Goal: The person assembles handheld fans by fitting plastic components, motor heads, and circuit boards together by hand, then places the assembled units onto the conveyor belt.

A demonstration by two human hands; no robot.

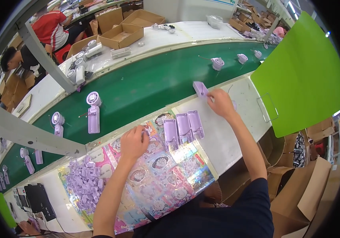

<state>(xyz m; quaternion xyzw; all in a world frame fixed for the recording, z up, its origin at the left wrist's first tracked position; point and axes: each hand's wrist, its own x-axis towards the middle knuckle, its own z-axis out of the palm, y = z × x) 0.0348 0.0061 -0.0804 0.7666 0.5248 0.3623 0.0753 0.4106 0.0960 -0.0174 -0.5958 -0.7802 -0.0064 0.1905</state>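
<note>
1. Green conveyor belt (150, 83) runs beyond both hands; a pale worktop (222, 148) borders it on the hands' side.
2. Right hand (219, 102): fingers pinch the near end of a purple housing (200, 89) at the belt's edge. The end grip presumably leaves the cavity unobstructed.
3. Left hand (134, 142): fingers bunched narrow over the patterned mat (166, 194); whether they hold a small part cannot be told.
4. Three open housings (170, 133): side by side between the hands, cavities upward. This layout probably keeps each within reach of either hand.
5. Small purple parts (83, 184): heaped on the mat, left of the left hand, probably to keep loose pieces together.
6. Purple fan assembly (93, 119): on the belt, beyond and left of the left hand, well apart from it.
</note>
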